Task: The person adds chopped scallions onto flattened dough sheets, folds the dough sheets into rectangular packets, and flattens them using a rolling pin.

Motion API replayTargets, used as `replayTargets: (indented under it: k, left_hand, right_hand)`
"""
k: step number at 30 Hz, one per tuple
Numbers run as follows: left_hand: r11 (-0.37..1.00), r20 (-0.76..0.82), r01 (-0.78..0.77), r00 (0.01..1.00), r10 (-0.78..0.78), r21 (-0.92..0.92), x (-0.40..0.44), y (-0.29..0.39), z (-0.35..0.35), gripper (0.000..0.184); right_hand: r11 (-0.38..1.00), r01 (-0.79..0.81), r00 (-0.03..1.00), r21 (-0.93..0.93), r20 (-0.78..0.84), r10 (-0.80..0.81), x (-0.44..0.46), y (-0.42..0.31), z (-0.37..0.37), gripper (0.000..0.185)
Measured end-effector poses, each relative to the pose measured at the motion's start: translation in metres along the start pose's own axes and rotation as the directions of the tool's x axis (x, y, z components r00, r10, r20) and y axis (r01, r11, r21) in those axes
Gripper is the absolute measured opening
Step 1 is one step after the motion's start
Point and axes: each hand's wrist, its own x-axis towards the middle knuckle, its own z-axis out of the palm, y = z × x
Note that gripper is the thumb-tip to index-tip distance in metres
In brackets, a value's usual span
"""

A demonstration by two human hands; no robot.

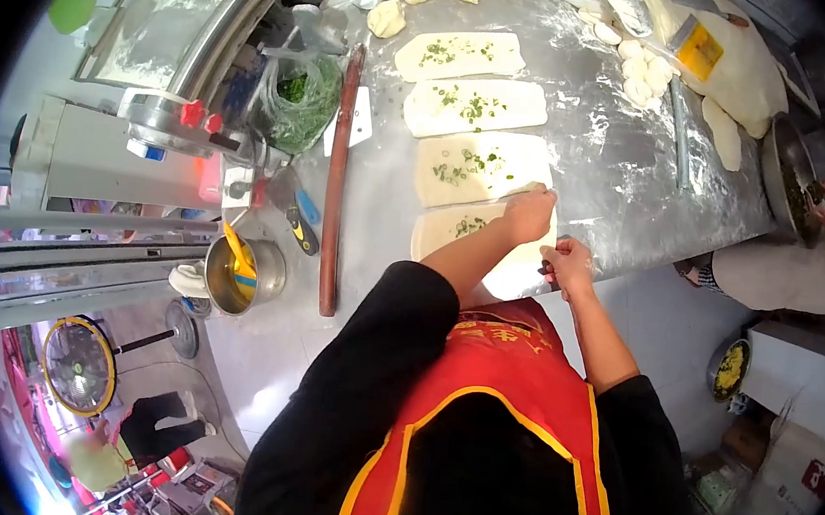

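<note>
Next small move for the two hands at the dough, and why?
Probably fold the right end of the nearest dough sheet over its chopped greens: left hand and right hand are both near that end, and the greens lie uncovered.

Red, cream and green over grey

The apron [511, 366] is seen in red, edged in yellow and marked with yellow lettering [506, 335]; the sleeves [349, 370] are seen in black. The cream dough sheets [522, 151] are speckled with green bits [476, 107]. The grey table [621, 232] is streaked with white flour [596, 131]. Reddish brown is shown by the pin [338, 187], red by the knobs [192, 114], and the fan [79, 368] is ringed in yellow.
</note>
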Motion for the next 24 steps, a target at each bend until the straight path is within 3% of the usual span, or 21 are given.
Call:
replayTargets:
  k: [2,3,5,7,9,11,13,14,16,19,21,24]
  left_hand:
    - [0.999,0.055,-0.041,0.998,0.039,0.031,0.01,-0.007,0.0,0.025]
    - [0.997,0.087,-0.063,0.994,0.059,0.039,0.015,-0.01,-0.001,0.023]
    - [0.947,0.096,-0.312,0.943,0.318,-0.071,0.023,-0.031,-0.009,0.018]
    - [0.898,0.243,-0.085,0.948,0.206,-0.431,0.009,-0.033,-0.05,0.017]
    - [0.884,0.202,-0.104,0.955,0.217,-0.455,-0.007,-0.047,-0.077,0.016]
    - [0.9,0.259,-0.001,0.958,0.126,-0.435,-0.025,-0.055,-0.106,0.019]
    - [0.927,0.265,0.052,0.963,0.052,-0.371,-0.035,-0.063,-0.108,0.021]
    - [0.947,0.238,0.063,0.971,0.014,-0.314,-0.045,-0.075,-0.104,0.021]
    - [0.985,0.145,0.048,0.989,-0.024,-0.163,-0.054,-0.077,-0.099,0.021]
    - [0.957,0.056,0.051,0.998,-0.037,-0.285,-0.064,-0.088,-0.083,0.019]
    - [0.96,0.016,0.06,0.998,-0.058,-0.273,-0.07,-0.095,-0.082,0.021]
    - [0.96,-0.105,0.072,0.989,-0.104,-0.272,-0.09,-0.096,-0.089,0.024]
  right_hand:
    - [0.997,0.017,1.0,-0.074,0.003,-0.017,0.0,0.004,0.002,0.014]
    - [0.975,0.164,0.984,-0.15,-0.041,-0.171,0.003,0.012,0.003,0.015]
    - [0.848,0.425,0.877,-0.318,-0.087,-0.473,0.008,0.032,0.006,0.019]
    - [0.844,0.45,0.877,-0.291,-0.033,-0.479,-0.022,0.006,0.011,0.018]
    - [0.798,0.543,0.829,-0.26,0.015,-0.559,-0.045,-0.009,0.023,0.017]
    - [0.687,0.666,0.728,-0.291,0.053,-0.683,-0.056,-0.017,0.039,0.016]
    - [0.675,0.669,0.738,-0.312,0.162,-0.656,-0.066,-0.03,0.05,0.015]
    - [0.59,0.724,0.678,-0.358,0.212,-0.704,-0.057,-0.02,0.064,0.013]
    - [0.544,0.733,0.667,-0.408,0.277,-0.692,-0.054,-0.018,0.07,0.013]
    - [0.5,0.734,0.667,-0.459,0.349,-0.659,-0.051,-0.016,0.073,0.013]
    - [0.48,0.748,0.655,-0.459,0.389,-0.648,-0.051,-0.017,0.073,0.014]
    - [0.327,0.861,0.494,-0.389,0.491,-0.717,-0.043,-0.026,0.062,0.025]
